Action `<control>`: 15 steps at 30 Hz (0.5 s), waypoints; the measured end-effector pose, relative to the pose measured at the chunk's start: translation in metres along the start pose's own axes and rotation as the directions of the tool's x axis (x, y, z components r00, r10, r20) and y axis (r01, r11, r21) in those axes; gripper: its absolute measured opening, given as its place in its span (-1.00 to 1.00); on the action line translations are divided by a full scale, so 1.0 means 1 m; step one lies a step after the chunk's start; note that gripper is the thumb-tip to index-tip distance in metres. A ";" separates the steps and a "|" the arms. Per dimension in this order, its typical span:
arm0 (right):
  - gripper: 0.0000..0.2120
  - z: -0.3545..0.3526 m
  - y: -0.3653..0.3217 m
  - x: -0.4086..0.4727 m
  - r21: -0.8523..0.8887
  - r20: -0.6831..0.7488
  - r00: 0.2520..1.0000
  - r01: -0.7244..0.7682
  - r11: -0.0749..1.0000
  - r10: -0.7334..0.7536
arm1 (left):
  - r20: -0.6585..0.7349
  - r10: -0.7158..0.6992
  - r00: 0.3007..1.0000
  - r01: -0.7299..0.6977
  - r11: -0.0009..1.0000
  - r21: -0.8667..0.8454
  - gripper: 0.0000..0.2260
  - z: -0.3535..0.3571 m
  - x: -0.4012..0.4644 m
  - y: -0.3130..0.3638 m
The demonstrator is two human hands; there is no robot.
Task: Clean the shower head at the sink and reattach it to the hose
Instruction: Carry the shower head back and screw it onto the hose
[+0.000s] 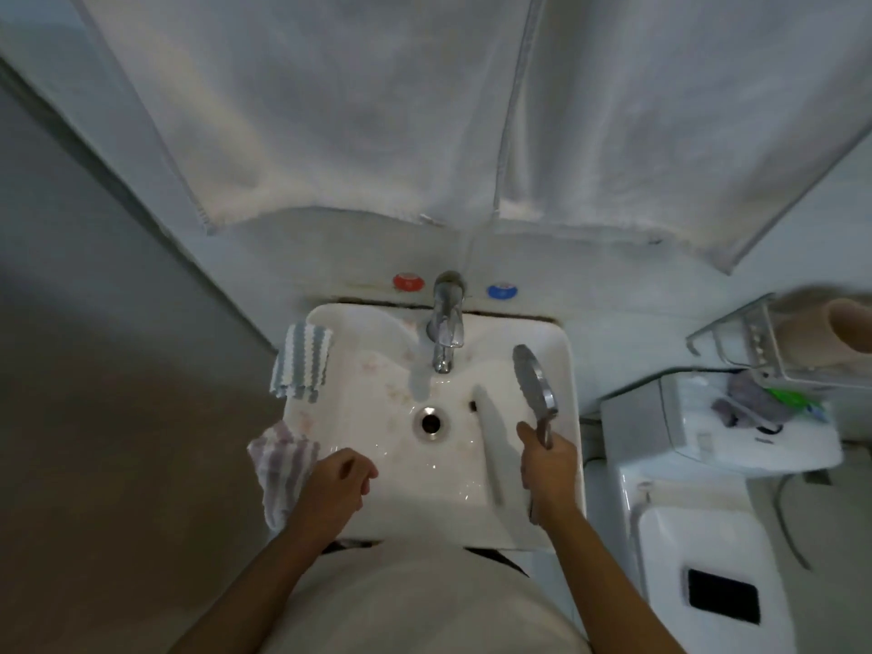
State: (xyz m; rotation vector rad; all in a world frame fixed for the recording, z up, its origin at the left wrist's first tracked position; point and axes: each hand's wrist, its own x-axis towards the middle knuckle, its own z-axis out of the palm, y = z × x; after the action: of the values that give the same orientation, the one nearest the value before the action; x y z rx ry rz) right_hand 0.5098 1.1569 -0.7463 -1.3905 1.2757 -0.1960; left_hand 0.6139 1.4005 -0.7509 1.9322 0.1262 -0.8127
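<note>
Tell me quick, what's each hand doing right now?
Left hand: loosely curled, holding nothing, over the front of the sink.
Right hand: closed around the handle of the shower head.

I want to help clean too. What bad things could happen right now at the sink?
The right hand grips only the thin handle of the shower head; if wet, it might slip and knock the white sink. The striped cloth hangs over the sink's edge and could slide off. The left hand holds nothing to help.
</note>
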 end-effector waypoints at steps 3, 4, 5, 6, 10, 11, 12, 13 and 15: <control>-0.67 -0.008 0.003 -0.013 0.014 0.006 1.000 -0.017 1.000 0.017 | -0.018 0.077 0.997 -0.076 0.997 0.010 -0.71 -0.011 -0.004 0.005; -0.68 -0.012 0.003 -0.019 0.012 -0.010 1.000 0.001 1.000 0.000 | -0.023 0.118 0.993 -0.118 0.993 0.023 -0.70 -0.013 -0.006 0.010; -0.70 -0.017 0.003 -0.025 0.025 -0.030 0.999 0.021 0.999 -0.020 | -0.021 0.158 0.987 -0.158 0.987 0.032 -0.71 -0.013 -0.009 0.015; -0.73 -0.021 0.004 -0.031 0.052 -0.050 0.998 0.031 0.998 -0.029 | -0.005 0.192 0.981 -0.192 0.981 0.039 -0.72 -0.014 -0.011 0.021; -0.78 -0.044 0.019 -0.058 0.186 -0.168 0.985 -0.013 0.982 0.045 | 0.162 0.383 0.910 -0.394 0.918 0.042 -0.72 -0.011 -0.024 0.046; -0.76 -0.050 0.025 -0.066 0.227 -0.194 0.978 -0.030 0.973 0.076 | 0.193 0.424 0.885 -0.439 0.898 0.043 -0.73 -0.009 -0.027 0.052; -0.75 -0.056 0.033 -0.076 0.273 -0.217 0.970 -0.048 0.961 0.110 | 0.218 0.451 0.866 -0.470 0.882 0.044 -0.73 -0.006 -0.029 0.056; -0.74 -0.062 0.043 -0.088 0.324 -0.243 0.959 -0.063 0.944 0.148 | 0.242 0.467 0.850 -0.492 0.870 0.048 -0.73 -0.002 -0.031 0.059; -0.72 -0.073 0.063 -0.119 0.431 -0.303 0.924 -0.084 0.898 0.232 | 0.319 0.492 0.810 -0.530 0.848 0.037 -0.74 0.010 -0.039 0.062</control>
State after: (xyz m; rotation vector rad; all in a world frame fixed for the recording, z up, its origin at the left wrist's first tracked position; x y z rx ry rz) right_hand 0.3754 1.2192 -0.7096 -0.9028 1.5281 -0.5852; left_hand 0.6047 1.3708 -0.6842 1.8021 -0.6250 -0.7379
